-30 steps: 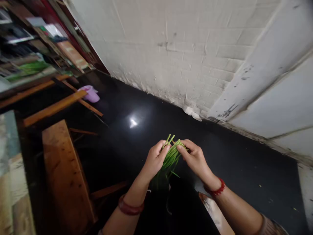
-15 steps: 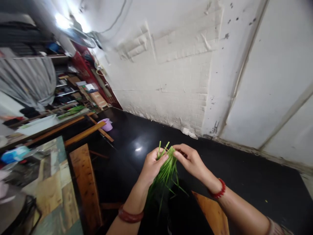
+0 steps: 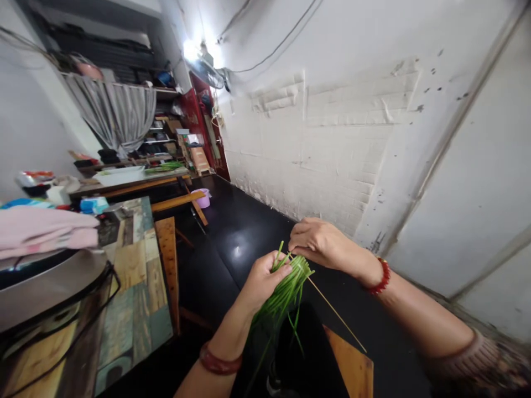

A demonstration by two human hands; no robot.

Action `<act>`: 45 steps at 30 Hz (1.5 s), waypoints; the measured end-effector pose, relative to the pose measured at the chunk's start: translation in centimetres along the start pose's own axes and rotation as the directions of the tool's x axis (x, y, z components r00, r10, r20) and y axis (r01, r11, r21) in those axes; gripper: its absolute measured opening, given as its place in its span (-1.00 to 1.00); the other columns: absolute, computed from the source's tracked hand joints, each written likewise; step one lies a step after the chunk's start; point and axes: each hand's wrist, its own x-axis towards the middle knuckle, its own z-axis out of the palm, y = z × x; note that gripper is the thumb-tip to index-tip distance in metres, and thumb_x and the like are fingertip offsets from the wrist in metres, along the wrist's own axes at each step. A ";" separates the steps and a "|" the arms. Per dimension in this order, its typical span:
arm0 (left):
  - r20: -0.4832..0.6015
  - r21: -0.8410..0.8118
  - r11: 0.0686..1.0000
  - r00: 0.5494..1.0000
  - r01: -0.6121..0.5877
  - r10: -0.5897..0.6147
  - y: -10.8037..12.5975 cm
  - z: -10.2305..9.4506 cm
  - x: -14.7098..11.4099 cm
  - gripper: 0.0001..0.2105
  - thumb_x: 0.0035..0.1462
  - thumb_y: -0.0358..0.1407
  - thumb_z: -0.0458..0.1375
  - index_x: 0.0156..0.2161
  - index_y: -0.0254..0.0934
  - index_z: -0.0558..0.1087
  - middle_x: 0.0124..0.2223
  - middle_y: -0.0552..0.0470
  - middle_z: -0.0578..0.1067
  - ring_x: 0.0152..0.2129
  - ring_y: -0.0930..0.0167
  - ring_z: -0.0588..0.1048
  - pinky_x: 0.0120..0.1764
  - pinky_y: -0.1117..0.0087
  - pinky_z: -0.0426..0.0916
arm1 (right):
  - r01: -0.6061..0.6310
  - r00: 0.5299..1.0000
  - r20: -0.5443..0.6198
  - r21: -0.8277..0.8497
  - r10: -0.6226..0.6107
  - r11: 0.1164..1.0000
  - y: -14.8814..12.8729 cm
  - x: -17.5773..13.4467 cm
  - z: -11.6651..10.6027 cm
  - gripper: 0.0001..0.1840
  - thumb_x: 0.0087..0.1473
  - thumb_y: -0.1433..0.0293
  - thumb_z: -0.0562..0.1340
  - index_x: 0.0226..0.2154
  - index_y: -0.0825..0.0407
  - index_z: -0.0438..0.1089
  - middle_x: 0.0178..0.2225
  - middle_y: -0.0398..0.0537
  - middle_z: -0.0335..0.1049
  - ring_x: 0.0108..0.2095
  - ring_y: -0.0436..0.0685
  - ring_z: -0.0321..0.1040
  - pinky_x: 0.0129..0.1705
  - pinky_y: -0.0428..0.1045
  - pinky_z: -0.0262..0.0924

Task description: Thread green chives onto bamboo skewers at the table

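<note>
A bunch of long green chives (image 3: pixel 286 290) is in my left hand (image 3: pixel 258 283), thumb across the stems and the leaves hanging down over my lap. A thin wooden skewer (image 3: pixel 338 314) sticks out of the bunch on its right side and slants down to the right. Just above the cut ends, my right hand (image 3: pixel 321 243) is closed in a pinch. Its fingertips meet beside a thin pale tip near my left thumb; what exactly they grip is hidden.
A plank-patterned table (image 3: pixel 128 309) stands at left, bearing a pink cloth (image 3: pixel 45 229). Wooden benches (image 3: pixel 166 260) flank it. Farther back are a white tub (image 3: pixel 120 176), more greens (image 3: pixel 168 166) and a purple bucket (image 3: pixel 202 198). A white wall (image 3: pixel 323 149) runs along the right.
My right hand has lifted off the stem ends and turned into a pinch above them. The skewer now shows at the bunch's right. The view has swung left.
</note>
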 end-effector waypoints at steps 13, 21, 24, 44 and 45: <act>-0.087 -0.067 0.997 0.996 -0.022 0.016 -0.4 -3.0 -4.0 -0.81 0.04 -0.23 0.24 -0.35 -0.34 0.40 -0.44 0.11 0.42 -0.51 0.51 0.37 -0.38 0.48 0.25 | -0.131 0.907 -0.318 0.411 0.276 0.902 -2.0 1.1 5.9 -0.76 0.28 0.28 0.08 -0.39 0.00 0.30 -0.40 -0.10 0.32 -0.35 0.05 0.30 -0.25 -0.01 0.23; -0.154 -0.120 0.993 0.988 0.005 -0.024 -1.9 -3.1 -3.7 -0.78 0.02 -0.20 0.25 -0.37 -0.34 0.40 -0.50 0.15 0.37 -0.56 0.54 0.33 -0.43 0.50 0.22 | -0.567 0.496 -0.466 0.465 0.733 0.680 0.3 -12.6 6.0 -0.74 0.12 0.16 0.22 -0.30 0.03 0.39 -0.42 -0.03 0.45 -0.39 0.12 0.41 -0.31 0.02 0.32; -0.118 -0.128 0.992 0.993 0.005 -0.020 -2.5 -2.4 -3.0 -0.78 0.02 -0.20 0.25 -0.36 -0.34 0.40 -0.49 0.14 0.39 -0.56 0.55 0.34 -0.44 0.51 0.22 | -0.778 0.387 -0.572 0.218 0.723 0.589 1.1 -21.2 4.9 -0.74 0.12 0.18 0.18 -0.24 0.00 0.43 -0.33 0.05 0.51 -0.33 0.20 0.46 -0.25 0.09 0.35; 0.092 -0.164 0.986 0.995 -0.030 0.046 -2.0 4.0 -3.4 -0.77 0.01 -0.21 0.27 -0.27 -0.32 0.44 -0.41 0.10 0.49 -0.50 0.52 0.42 -0.37 0.50 0.31 | -0.646 0.602 -0.347 0.317 0.719 0.694 -10.1 -11.2 7.9 -0.86 0.16 0.34 0.21 -0.23 0.03 0.40 -0.52 -0.18 0.38 -0.53 -0.01 0.28 -0.45 -0.08 0.18; 0.105 -0.155 0.988 0.994 -0.023 0.039 -2.1 4.1 -3.5 -0.77 0.01 -0.20 0.27 -0.28 -0.32 0.44 -0.42 0.11 0.48 -0.52 0.52 0.41 -0.38 0.50 0.30 | -0.641 0.585 -0.347 0.355 0.733 0.680 -10.0 -11.5 7.7 -0.88 0.16 0.34 0.20 -0.26 0.04 0.41 -0.53 -0.18 0.37 -0.54 -0.02 0.26 -0.46 -0.09 0.16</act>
